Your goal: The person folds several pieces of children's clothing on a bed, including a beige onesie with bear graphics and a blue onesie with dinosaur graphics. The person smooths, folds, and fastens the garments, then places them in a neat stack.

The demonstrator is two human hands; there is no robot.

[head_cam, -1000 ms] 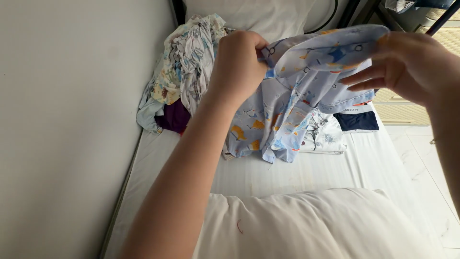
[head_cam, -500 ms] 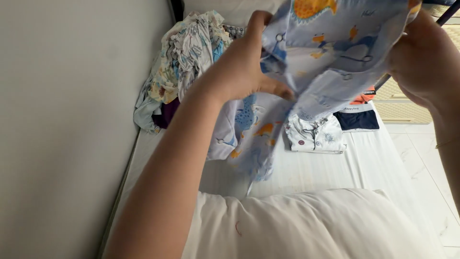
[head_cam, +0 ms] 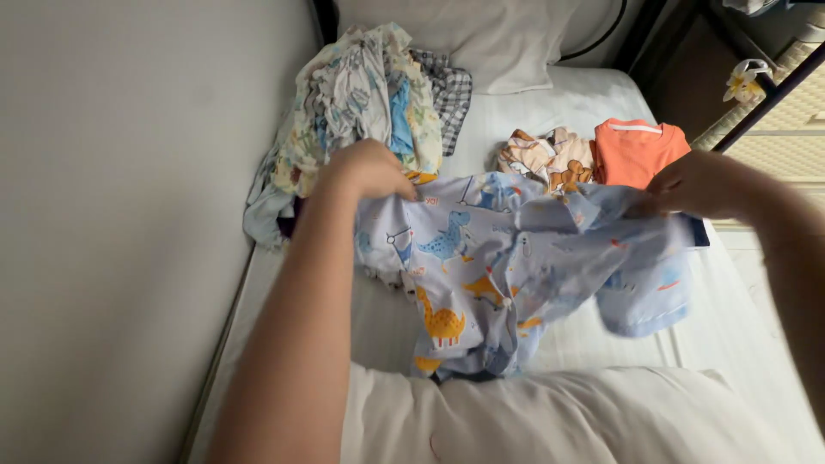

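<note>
From the head view, my left hand (head_cam: 371, 169) is closed on the upper left edge of the light blue dinosaur-print shirt (head_cam: 507, 262), fingers curled under so I see mostly the back of the hand and knuckles. The left forearm runs up from the bottom of the picture, along the wall side of the bed, with the wrist bent slightly toward the cloth.

My right hand (head_cam: 696, 185) pinches the shirt's upper right edge, fingers bunched together on the fabric; it is a little blurred, so I cannot tell exactly which fingers do the gripping. The right forearm comes in from the right edge, roughly level.

The shirt is stretched between both hands and lies crumpled over the white bed sheet (head_cam: 601, 344), its lower part reaching the white pillow (head_cam: 559, 421) nearest me. One sleeve hangs loose toward the right.

Just behind my left hand sits a pile of unfolded clothes (head_cam: 361, 103) against the wall. Beyond the shirt lie a folded cream printed garment (head_cam: 546, 155) and, touching it, a folded orange shirt (head_cam: 636, 150). A second pillow (head_cam: 481, 43) rests at the far end of the bed.
</note>
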